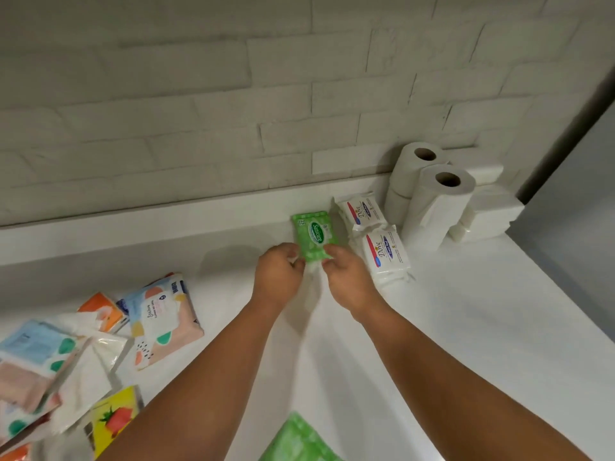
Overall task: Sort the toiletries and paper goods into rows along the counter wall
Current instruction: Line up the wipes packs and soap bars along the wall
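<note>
Between my outstretched arms, my left hand and right hand pinch the near end of the green Sanicare wipes pack, fingers curled, Dove packs just right.

Pinching the near end of the green Sanicare wipes pack with both hands, the left hand at its left corner, the right hand at its right corner, fingers curled. Holding it label up, lengthwise toward the brick wall, low at the white counter. Placing it just left of the far Dove pack and the near Dove pack, lined up one behind the other. Facing, beyond those, stacked toilet rolls, a taller paper roll and folded napkin stacks in the corner. Reaching past jumbled patterned tissue packs at far left and a second green pack at the bottom edge.
</note>
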The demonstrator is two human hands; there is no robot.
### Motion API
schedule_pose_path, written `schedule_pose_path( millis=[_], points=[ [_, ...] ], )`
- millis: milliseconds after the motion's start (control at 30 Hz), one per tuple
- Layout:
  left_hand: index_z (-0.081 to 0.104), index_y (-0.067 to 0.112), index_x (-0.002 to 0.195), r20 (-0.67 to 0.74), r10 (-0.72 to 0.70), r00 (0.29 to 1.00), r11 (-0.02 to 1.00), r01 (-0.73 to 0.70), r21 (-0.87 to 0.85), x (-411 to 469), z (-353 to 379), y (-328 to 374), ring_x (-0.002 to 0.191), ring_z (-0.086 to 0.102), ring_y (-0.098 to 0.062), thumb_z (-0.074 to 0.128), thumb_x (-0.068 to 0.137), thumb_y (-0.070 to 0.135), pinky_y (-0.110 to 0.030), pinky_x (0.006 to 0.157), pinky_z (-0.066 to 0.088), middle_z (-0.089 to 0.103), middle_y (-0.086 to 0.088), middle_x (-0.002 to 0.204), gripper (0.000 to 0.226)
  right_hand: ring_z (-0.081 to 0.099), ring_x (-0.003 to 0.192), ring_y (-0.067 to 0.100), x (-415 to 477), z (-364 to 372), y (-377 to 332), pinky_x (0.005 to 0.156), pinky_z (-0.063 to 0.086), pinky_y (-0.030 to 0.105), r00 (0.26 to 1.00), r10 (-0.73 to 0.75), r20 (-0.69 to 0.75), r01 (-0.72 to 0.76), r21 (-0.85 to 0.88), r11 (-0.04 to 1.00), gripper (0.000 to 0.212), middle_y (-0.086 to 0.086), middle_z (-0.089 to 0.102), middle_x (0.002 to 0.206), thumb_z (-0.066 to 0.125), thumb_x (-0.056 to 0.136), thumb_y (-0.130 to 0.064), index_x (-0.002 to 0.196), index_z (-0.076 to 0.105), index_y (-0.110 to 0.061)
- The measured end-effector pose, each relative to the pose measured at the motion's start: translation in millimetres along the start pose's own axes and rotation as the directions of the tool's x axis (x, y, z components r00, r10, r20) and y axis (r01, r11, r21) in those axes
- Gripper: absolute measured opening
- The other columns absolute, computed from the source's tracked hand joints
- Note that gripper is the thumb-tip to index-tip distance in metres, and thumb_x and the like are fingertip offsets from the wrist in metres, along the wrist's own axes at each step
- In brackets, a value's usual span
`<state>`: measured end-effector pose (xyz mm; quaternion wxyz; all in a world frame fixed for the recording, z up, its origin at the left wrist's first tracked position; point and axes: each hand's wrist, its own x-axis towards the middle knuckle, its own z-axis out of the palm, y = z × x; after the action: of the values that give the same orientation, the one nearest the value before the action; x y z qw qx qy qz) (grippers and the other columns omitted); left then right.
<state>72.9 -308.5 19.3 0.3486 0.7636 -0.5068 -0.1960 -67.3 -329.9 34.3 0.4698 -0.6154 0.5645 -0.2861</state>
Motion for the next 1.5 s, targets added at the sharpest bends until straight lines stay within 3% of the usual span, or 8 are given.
schedule_pose_path(
  millis=[333,467,600,767,867,1067,1267,1500],
  points=[
    [0.068,0.023,0.117,0.124,0.132,0.983,0.990,-0.124,-0.068,-127,-60,-18,0.087,0.059,-0.007,0.062,0.091,0.011,0.006,0.073,0.034,0.065,0.009,0.119,0.029,0.064,0.095,0.008,-139,14,2,0.092,0.046,0.021,0.992,-0.021,-0.124,0.027,0.044,0.999,0.027,-0.010,0.065,0.117,0.058,0.094,-0.015,0.120,0.064,-0.019],
    [0.067,0.026,0.119,0.199,0.152,0.968,0.988,-0.142,-0.063,-172,-73,-39,0.091,0.060,-0.006,0.062,0.091,0.015,-0.007,0.079,0.040,0.064,0.011,0.121,0.029,0.065,0.096,0.008,-190,28,14,0.095,0.048,0.025,0.990,0.025,-0.136,-0.017,0.054,0.998,0.027,-0.009,0.066,0.117,0.059,0.093,-0.016,0.120,0.065,-0.018],
    [0.065,0.025,0.122,0.286,0.137,0.948,0.991,-0.134,-0.029,-209,-81,-62,0.093,0.058,-0.005,0.064,0.092,0.020,-0.002,0.073,0.037,0.062,0.013,0.121,0.031,0.064,0.099,0.010,-233,45,31,0.087,0.055,0.036,0.990,0.084,-0.117,-0.080,0.042,0.996,0.029,-0.010,0.065,0.118,0.058,0.094,-0.021,0.123,0.063,-0.022],
    [0.059,0.023,0.130,0.409,0.079,0.909,0.989,-0.124,0.083,-246,-79,-91,0.114,0.059,-0.014,0.066,0.088,0.029,-0.031,0.099,0.048,0.060,0.005,0.126,0.042,0.061,0.101,0.010,-277,62,56,0.092,0.052,0.034,0.977,0.136,-0.162,-0.143,-0.034,0.989,0.030,-0.010,0.062,0.121,0.057,0.094,-0.022,0.123,0.061,-0.024],
    [0.053,0.021,0.137,0.424,0.000,0.906,0.985,-0.073,0.156,-262,-77,-100,0.118,0.057,-0.018,0.067,0.088,0.031,-0.033,0.101,0.046,0.058,0.001,0.130,0.052,0.061,0.106,0.015,-299,75,67,0.092,0.050,0.032,0.966,0.205,-0.160,-0.206,0.006,0.978,0.034,-0.002,0.060,0.124,0.058,0.092,-0.022,0.127,0.057,-0.022],
    [0.067,0.018,0.112,0.455,-0.051,0.889,0.994,-0.001,0.112,-270,-74,-97,0.090,0.066,-0.015,0.067,0.086,0.025,-0.034,0.084,0.054,0.070,0.003,0.100,0.026,0.054,0.120,0.016,-312,90,70,0.101,0.045,0.032,0.951,0.262,-0.164,-0.261,0.025,0.965,0.042,-0.001,0.054,0.135,0.057,0.095,-0.024,0.135,0.052,-0.015],
    [0.070,0.025,0.090,0.409,0.079,0.909,0.996,-0.057,-0.066,-268,-77,-73,0.066,0.060,-0.001,0.067,0.089,0.024,-0.013,0.055,0.041,0.067,0.011,0.074,0.003,0.061,0.110,0.014,-297,81,64,0.100,0.048,0.036,0.929,0.336,-0.153,-0.291,0.259,0.921,0.036,-0.003,0.064,0.120,0.061,0.089,-0.032,0.122,0.062,-0.017],
    [0.071,0.031,0.107,0.252,0.350,0.902,0.937,-0.330,-0.116,-265,-63,-49,0.086,0.062,-0.003,0.068,0.087,0.021,-0.022,0.074,0.052,0.064,0.016,0.096,0.023,0.070,0.088,0.025,-263,57,41,0.080,0.057,0.038,0.967,0.256,0.022,-0.208,0.648,0.733,0.026,0.018,0.071,0.095,0.052,0.100,-0.020,0.101,0.067,0.002]
  ],
)
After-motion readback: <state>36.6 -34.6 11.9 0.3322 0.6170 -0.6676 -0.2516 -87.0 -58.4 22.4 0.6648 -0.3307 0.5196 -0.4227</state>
